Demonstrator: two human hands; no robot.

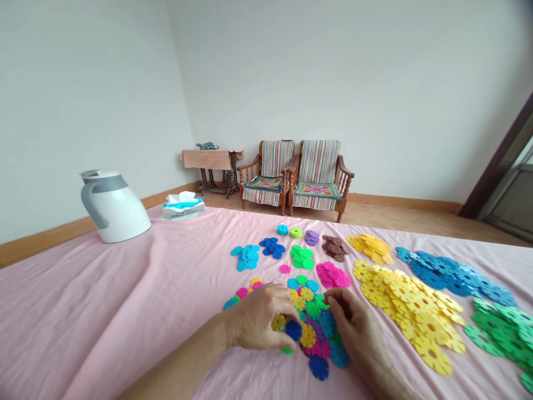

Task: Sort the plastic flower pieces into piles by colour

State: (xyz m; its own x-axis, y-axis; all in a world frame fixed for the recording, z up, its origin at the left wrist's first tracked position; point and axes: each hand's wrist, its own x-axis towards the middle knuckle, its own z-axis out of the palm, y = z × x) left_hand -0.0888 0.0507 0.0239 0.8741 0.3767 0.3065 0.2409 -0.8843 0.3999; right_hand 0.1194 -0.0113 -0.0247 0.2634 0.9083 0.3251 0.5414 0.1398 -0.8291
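A mixed pile of small flower-shaped plastic discs (pixel 308 335) lies on the pink cloth between my two hands, in yellow, blue, green, pink and purple. My left hand (pixel 263 318) rests at the pile's left side, thumb and index finger apart around a yellow disc (pixel 278 323) and a dark blue disc (pixel 293 330). At the right edge of the pile is my right hand (pixel 358 328), thumb and forefinger drawn together beside green discs (pixel 317 304). Whatever those fingertips may hold is hidden. Part of the pile disappears behind the left hand.
Sorted small heaps sit beyond: light blue (pixel 248 257), dark blue (pixel 273 248), green (pixel 302 257), pink (pixel 333 274), brown (pixel 334 248). Larger yellow discs (pixel 410 300), blue discs (pixel 453 271) and green discs (pixel 506 330) spread rightward. A white jug (pixel 120 214) and tissue box (pixel 183 209) stand left.
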